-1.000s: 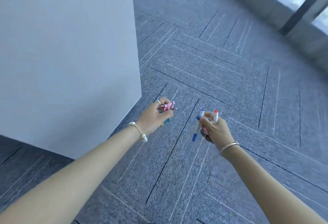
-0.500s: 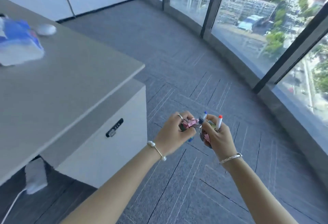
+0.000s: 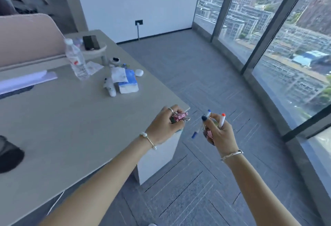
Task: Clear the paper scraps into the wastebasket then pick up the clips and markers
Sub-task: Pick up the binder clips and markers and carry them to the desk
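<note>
My left hand [image 3: 163, 127] is closed around a bunch of pink binder clips [image 3: 180, 116], held just over the near right corner of the beige desk [image 3: 71, 127]. My right hand [image 3: 219, 133] hovers over the carpet beside that corner. It grips two markers, one with a blue cap [image 3: 206, 116] and one with a red cap [image 3: 222, 119], plus more pink clips [image 3: 208, 134] low in the palm. The hands are a short gap apart. No wastebasket or paper scraps are clearly in view.
Farther back on the desk stand a water bottle [image 3: 77, 60], a blue tissue pack [image 3: 128, 82], a small white item [image 3: 139, 72] and a phone on a stand [image 3: 91, 42]. A black object [image 3: 8, 155] sits at the left edge. Floor-to-ceiling windows [image 3: 286, 46] run along the right.
My view has risen from the floor to the desk top. Both hands came up with the clips and markers, and the left hand now sits over the desk corner.
</note>
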Available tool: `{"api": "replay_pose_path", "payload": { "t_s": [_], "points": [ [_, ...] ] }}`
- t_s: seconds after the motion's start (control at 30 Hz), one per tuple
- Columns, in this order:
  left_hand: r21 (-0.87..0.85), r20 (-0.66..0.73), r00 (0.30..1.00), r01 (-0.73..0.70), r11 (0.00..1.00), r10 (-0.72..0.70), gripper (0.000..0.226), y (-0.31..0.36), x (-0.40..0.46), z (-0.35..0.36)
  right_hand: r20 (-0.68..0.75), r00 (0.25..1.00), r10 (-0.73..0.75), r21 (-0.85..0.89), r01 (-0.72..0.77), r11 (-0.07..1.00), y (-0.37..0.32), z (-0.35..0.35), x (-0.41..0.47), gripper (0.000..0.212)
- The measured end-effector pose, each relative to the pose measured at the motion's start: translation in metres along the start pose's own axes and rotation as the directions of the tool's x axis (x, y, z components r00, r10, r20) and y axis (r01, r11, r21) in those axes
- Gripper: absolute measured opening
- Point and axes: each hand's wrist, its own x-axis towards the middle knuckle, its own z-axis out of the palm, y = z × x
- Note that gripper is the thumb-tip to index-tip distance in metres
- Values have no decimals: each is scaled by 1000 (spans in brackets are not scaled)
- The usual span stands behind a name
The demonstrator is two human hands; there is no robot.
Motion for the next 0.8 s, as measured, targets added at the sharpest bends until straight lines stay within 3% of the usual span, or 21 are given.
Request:
{"api": "replay_pose_path", "payload": {
  "t_s": [0.23, 0.43, 0.53, 0.63, 0.8],
  "points": [
    [48, -157, 975, 168, 985, -159, 13, -30, -78, -98, 212, 974, -73, 4, 73, 997, -27, 100, -28, 16],
    [53, -334, 907, 289, 956, -256, 12, -75, -140, -206, 378, 925, -41, -16, 50, 999, -39, 221, -41, 14],
    [78, -427, 862, 336, 939, -273, 22, -106, -168, -266, 426, 904, -43, -16, 55, 998, -44, 289, -43, 16],
    [92, -512, 815, 368, 925, -273, 12, -139, -193, -321, 477, 878, -26, -22, 42, 999, -47, 356, -45, 18],
    [125, -533, 777, 465, 877, -336, 12, -189, -216, -369, 502, 865, 16, -33, 0, 999, -48, 432, -39, 15]
  ]
}}
